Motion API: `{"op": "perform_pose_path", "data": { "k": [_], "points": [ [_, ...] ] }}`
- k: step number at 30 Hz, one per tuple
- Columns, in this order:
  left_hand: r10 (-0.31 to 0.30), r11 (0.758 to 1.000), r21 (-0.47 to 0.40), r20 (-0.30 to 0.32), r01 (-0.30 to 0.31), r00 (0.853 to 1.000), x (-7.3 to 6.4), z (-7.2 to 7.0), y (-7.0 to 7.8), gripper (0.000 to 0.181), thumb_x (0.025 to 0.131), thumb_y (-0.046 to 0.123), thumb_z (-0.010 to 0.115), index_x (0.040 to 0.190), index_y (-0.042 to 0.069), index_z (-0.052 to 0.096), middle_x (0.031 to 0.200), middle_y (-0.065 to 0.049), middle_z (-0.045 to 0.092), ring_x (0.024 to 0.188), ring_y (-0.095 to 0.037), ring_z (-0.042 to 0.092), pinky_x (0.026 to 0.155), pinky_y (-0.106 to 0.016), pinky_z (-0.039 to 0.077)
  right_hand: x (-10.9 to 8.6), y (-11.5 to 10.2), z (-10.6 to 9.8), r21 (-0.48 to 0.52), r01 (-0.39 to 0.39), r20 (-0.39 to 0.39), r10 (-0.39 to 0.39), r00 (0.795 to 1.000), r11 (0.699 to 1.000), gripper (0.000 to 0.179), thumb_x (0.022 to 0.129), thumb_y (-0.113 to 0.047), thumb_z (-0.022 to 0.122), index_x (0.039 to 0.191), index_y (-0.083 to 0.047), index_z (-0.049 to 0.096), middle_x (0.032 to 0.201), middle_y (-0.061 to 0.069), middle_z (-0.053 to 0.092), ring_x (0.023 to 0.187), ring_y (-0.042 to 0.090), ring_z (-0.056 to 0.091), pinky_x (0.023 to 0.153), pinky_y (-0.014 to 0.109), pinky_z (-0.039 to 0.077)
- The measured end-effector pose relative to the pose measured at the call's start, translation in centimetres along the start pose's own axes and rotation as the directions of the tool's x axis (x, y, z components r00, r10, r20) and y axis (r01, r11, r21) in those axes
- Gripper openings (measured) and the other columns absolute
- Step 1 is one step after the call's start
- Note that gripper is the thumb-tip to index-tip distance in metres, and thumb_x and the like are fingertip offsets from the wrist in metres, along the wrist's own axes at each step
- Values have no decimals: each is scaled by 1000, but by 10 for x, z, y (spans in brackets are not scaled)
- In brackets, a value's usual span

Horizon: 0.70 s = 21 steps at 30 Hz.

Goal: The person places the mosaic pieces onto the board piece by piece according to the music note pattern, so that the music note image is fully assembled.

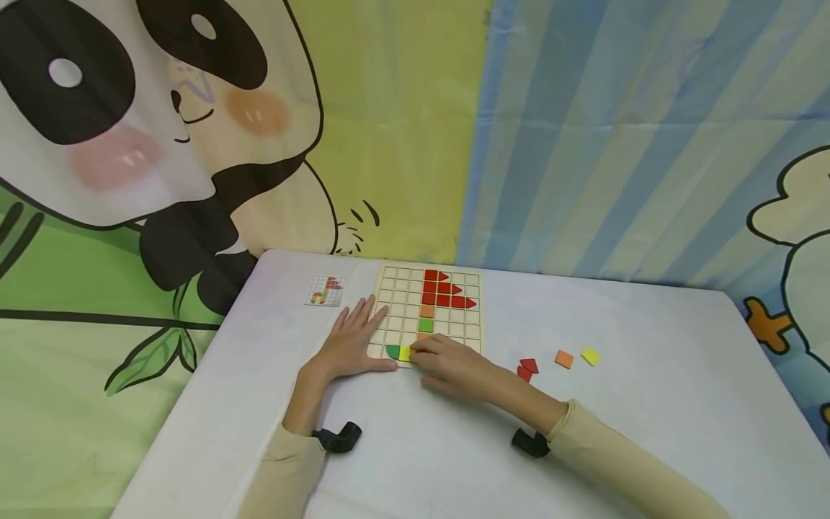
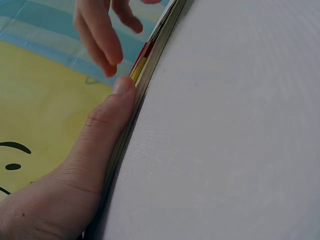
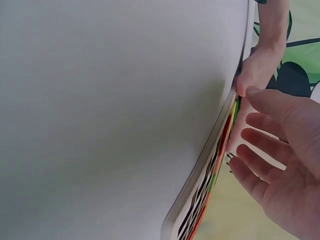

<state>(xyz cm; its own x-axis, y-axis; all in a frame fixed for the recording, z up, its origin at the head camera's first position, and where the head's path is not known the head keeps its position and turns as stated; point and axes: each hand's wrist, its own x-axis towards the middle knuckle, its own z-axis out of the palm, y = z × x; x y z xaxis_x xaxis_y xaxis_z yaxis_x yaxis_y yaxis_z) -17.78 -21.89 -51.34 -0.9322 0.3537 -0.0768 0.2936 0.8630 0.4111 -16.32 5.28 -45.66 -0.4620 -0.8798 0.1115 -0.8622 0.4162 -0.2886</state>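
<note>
A pale grid board (image 1: 462, 331) lies on the white table, bearing red pieces (image 1: 437, 298) in three rows at the top. Below them run an orange tile (image 1: 426, 311) and a green tile (image 1: 426, 325). Along the bottom row sit a rounded green piece (image 1: 393, 352) and a yellow tile (image 1: 404, 354). My left hand (image 1: 350, 344) rests at the board's left side, fingers spread, its thumb (image 2: 120, 92) along the near edge. Over the bottom row hovers my right hand (image 1: 450, 366), partly hiding the pieces; in the right wrist view its loosely bent fingers (image 3: 262, 165) hold nothing.
A small pattern card (image 1: 326, 291) lies left of the board. To the right are loose red pieces (image 1: 529, 365), an orange square (image 1: 564, 359) and a yellow square (image 1: 591, 356). A printed cloth backdrop (image 1: 402, 130) rises behind the table's far edge.
</note>
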Motion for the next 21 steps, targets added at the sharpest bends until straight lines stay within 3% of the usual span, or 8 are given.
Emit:
{"op": "perform_pose_path", "data": {
  "k": [8, 14, 21],
  "points": [
    [-4, 1000, 9, 8, 4, 1000, 2, 0, 3, 120, 78, 74, 75, 167, 14, 20, 175, -14, 0, 163, -33, 0, 130, -58, 3, 26, 2, 6, -126, 65, 52, -59, 997, 990, 39, 94, -21, 77, 129, -4, 70, 133, 7, 70, 127, 26, 61, 111, 37, 50],
    [-5, 1000, 0, 1, 5, 1000, 2, -2, 4, 120, 77, 72, 76, 166, 14, 22, 175, -15, 1, 163, -34, 1, 130, -58, 3, 29, 3, 8, -175, 85, 41, -79, 996, 981, 40, 94, -23, 78, 129, -5, 70, 130, 6, 71, 127, 24, 61, 112, 35, 49],
    [-12, 1000, 2, -5, 12, 1000, 0, 1, 3, 118, 78, 70, 78, 166, 12, 23, 175, -15, 3, 163, -34, 2, 130, -58, 4, 32, 3, 12, -200, 115, 76, -101, 992, 973, 50, 97, -26, 73, 142, -7, 62, 144, 8, 63, 134, 27, 58, 114, 39, 47]
  ]
}}
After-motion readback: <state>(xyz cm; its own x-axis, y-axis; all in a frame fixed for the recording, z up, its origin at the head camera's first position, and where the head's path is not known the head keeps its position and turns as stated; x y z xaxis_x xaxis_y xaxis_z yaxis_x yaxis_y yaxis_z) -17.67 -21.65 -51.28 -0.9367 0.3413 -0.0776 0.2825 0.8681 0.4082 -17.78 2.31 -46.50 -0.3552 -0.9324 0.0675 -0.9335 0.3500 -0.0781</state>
